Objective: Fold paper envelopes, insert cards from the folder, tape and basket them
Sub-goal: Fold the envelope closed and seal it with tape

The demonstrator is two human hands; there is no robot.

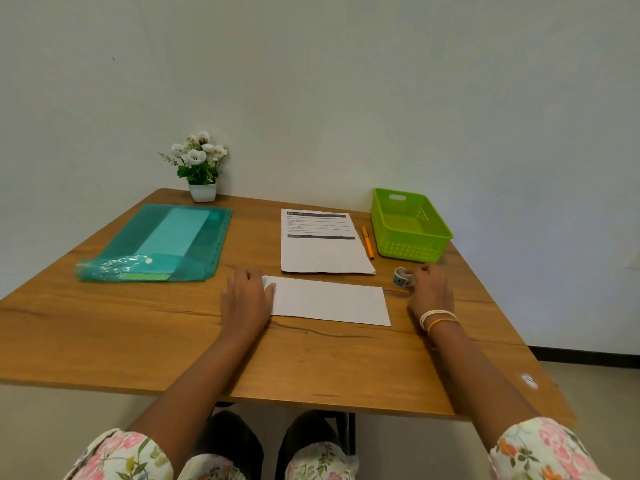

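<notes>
Left hand (246, 299) flat, palm down; right hand (431, 292) loosely curled (bangled wrist).

A plain office-like room is suggested by a brown wood-grain counter (138, 341) set against a bare white wall (311, 81), with a printed white form sheet (322, 251) laid on the counter.

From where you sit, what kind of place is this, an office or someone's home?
Probably a plain desk set up for paperwork, office or home I cannot tell. A wooden table stands against a bare wall, with a teal folder, a printed sheet, an orange pen and a potted plant.
</notes>
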